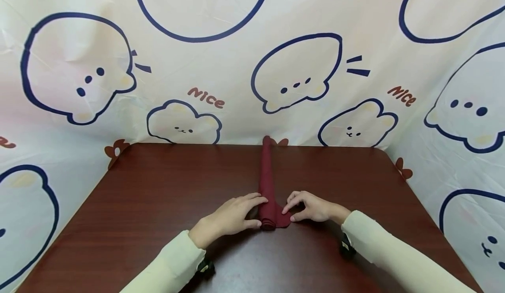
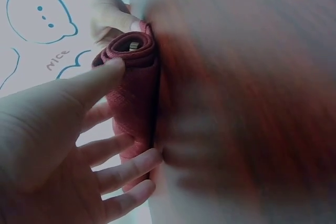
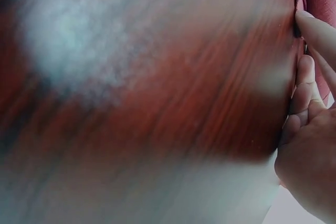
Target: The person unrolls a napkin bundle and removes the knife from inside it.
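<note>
A dark red cloth (image 1: 267,174) lies on the table as a long, narrow roll, stretching from near the hands to the far edge. Its near end shows coiled layers, and in the left wrist view a small gold-coloured bit (image 2: 134,46) shows inside the coil. My left hand (image 1: 232,216) touches the roll's left side, fingers extended along it and thumb at the near end. On the other side a loose flap (image 1: 282,218) of the cloth sticks out to the right. My right hand (image 1: 313,207) holds this flap at its edge between thumb and forefinger, other fingers bent.
The brown wood-grain table (image 1: 189,170) reaches back to a pale curtain (image 1: 236,78) printed with cartoon faces, which also hangs along both sides. Dark bands (image 1: 347,245) sit at both wrists, below the light sleeves.
</note>
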`<state>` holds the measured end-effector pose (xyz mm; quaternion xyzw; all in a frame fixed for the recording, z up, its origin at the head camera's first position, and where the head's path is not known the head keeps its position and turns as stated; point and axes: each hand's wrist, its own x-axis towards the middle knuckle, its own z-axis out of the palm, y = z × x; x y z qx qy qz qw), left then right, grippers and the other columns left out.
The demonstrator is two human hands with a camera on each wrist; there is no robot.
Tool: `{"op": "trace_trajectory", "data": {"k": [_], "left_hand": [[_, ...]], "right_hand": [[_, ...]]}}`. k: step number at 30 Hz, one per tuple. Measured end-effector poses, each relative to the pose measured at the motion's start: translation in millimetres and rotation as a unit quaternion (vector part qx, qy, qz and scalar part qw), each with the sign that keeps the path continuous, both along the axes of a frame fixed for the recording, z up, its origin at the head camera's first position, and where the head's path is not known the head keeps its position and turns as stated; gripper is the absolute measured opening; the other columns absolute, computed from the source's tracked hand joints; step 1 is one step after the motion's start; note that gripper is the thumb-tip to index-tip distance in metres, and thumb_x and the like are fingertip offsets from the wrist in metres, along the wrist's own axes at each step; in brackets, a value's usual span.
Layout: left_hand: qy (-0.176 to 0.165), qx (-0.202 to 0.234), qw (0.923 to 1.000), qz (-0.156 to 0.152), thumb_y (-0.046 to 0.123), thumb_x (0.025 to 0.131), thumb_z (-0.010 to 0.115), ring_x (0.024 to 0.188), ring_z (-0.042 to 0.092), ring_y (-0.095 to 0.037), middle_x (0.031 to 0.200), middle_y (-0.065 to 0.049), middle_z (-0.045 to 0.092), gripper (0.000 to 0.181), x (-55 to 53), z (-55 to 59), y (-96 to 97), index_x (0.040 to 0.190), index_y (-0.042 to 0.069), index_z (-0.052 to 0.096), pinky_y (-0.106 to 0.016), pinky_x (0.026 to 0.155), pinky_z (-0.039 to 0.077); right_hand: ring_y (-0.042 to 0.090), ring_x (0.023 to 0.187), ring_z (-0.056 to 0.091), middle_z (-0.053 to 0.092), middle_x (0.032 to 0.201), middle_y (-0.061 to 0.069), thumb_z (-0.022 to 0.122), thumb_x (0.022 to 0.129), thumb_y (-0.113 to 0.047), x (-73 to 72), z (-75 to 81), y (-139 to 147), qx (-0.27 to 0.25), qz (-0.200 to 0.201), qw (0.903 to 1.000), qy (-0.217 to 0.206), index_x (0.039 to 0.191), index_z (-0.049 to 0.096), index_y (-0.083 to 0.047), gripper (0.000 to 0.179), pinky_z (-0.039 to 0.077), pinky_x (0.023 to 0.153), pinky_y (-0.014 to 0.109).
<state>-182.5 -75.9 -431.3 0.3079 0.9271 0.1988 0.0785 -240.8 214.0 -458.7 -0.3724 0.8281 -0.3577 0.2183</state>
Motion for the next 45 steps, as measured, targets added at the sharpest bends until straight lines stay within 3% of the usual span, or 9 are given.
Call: {"op": "trace_trajectory", "data": {"k": [6, 16, 24, 27, 35, 39, 45], "left_hand": [[-0.03, 0.007, 0.9995, 0.001, 0.043, 0.093, 0.071, 0.135, 0.056, -0.029, 0.155, -0.009, 0.047, 0.063, -0.3, 0.9, -0.2, 0.149, 0.022, 0.049, -0.054, 0.109, 0.046], [-0.054, 0.064, 0.9965, 0.005, 0.042, 0.095, 0.069, 0.136, 0.053, -0.025, 0.148, -0.007, 0.052, 0.056, -7.0, 0.7, -3.7, 0.144, 0.021, 0.054, -0.05, 0.111, 0.044], [-0.053, 0.078, 0.9953, 0.02, 0.043, 0.096, 0.068, 0.131, 0.056, -0.026, 0.146, -0.008, 0.054, 0.05, -15.3, 4.8, -0.9, 0.14, 0.022, 0.059, -0.049, 0.109, 0.046], [-0.04, 0.07, 0.9964, 0.027, 0.044, 0.095, 0.068, 0.133, 0.053, -0.029, 0.15, -0.009, 0.05, 0.05, -18.7, 7.5, 5.3, 0.14, 0.023, 0.058, -0.052, 0.109, 0.046], [0.043, 0.037, 0.9983, 0.01, 0.05, 0.092, 0.069, 0.145, 0.037, -0.035, 0.162, -0.011, 0.037, 0.062, -27.7, 4.7, 22.6, 0.147, 0.025, 0.053, -0.064, 0.109, 0.04], [0.036, 0.015, 0.9992, -0.002, 0.053, 0.091, 0.07, 0.147, 0.034, -0.035, 0.165, -0.008, 0.032, 0.069, -29.5, 5.5, 25.9, 0.151, 0.026, 0.049, -0.063, 0.11, 0.039], [-0.005, -0.016, 0.9999, -0.004, 0.052, 0.088, 0.073, 0.147, 0.034, -0.036, 0.167, -0.007, 0.03, 0.073, -28.5, 3.3, 24.2, 0.152, 0.027, 0.047, -0.063, 0.113, 0.036]], "right_hand": [[0.013, 0.106, 0.049, 0.061, 0.109, 0.004, 0.075, 0.09, -0.016, 1.5, -0.8, 2, 0.0, -0.004, 1.0, 0.003, 0.111, 0.079, -0.014, 0.021, 0.04, 0.097, 0.034], [0.011, 0.106, 0.05, 0.062, 0.108, 0.005, 0.076, 0.089, -0.014, 1.8, -2.3, -1, -0.014, 0.002, 0.9999, 0.003, 0.11, 0.079, -0.012, 0.021, 0.04, 0.098, 0.031], [0.008, 0.105, 0.05, 0.062, 0.108, 0.004, 0.076, 0.088, -0.014, 1.1, -1.6, -2, -0.021, 0.004, 0.9998, -0.002, 0.11, 0.079, -0.012, 0.022, 0.04, 0.098, 0.029], [0.009, 0.105, 0.05, 0.062, 0.108, 0.004, 0.076, 0.088, -0.014, 0.4, -2.2, -1, -0.02, 0.004, 0.9998, -0.001, 0.11, 0.079, -0.012, 0.022, 0.04, 0.098, 0.029], [0.015, 0.108, 0.05, 0.062, 0.11, 0.006, 0.075, 0.089, -0.015, -2.8, -4.4, -1, -0.012, 0.006, 0.9999, 0.002, 0.112, 0.079, -0.014, 0.023, 0.04, 0.098, 0.039], [0.015, 0.107, 0.05, 0.062, 0.11, 0.006, 0.075, 0.089, -0.014, -3.3, -3.7, 0, -0.011, 0.006, 0.9999, 0.004, 0.111, 0.079, -0.013, 0.023, 0.041, 0.098, 0.038], [0.013, 0.107, 0.051, 0.063, 0.11, 0.005, 0.076, 0.088, -0.012, -2.0, -2.9, 0, -0.014, 0.004, 0.9999, -0.001, 0.11, 0.079, -0.013, 0.023, 0.04, 0.099, 0.035]]}}
